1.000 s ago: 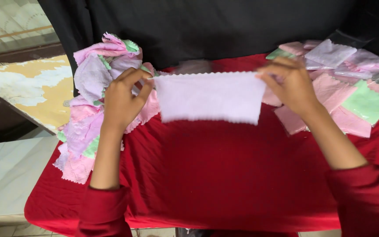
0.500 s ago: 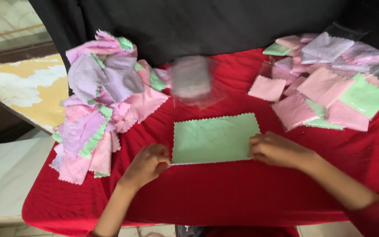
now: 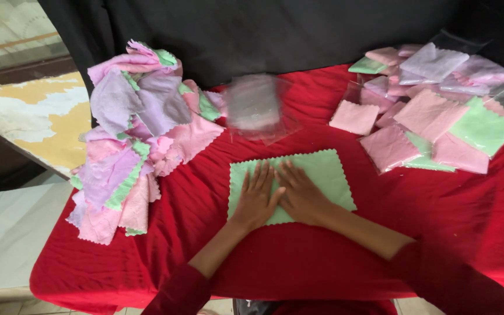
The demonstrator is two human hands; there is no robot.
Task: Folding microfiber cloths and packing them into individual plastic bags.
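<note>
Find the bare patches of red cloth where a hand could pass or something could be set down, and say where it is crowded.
Bare red cloth lies between the loose pile and the green cloth, and right of the right hand, below the packets. Crowded: both far corners; both hands, left hand too, cover the green cloth.

The clear packet (image 3: 255, 105) is a blur; both hands hide the green cloth's (image 3: 322, 172) near middle.

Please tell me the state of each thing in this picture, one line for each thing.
green cloth: spread flat on the red table cover
left hand: open, palm down on cloth
right hand: open, palm down on cloth
loose cloth pile: crumpled, unfolded
bagged cloths: folded, stacked
clear bag: blurred
</note>
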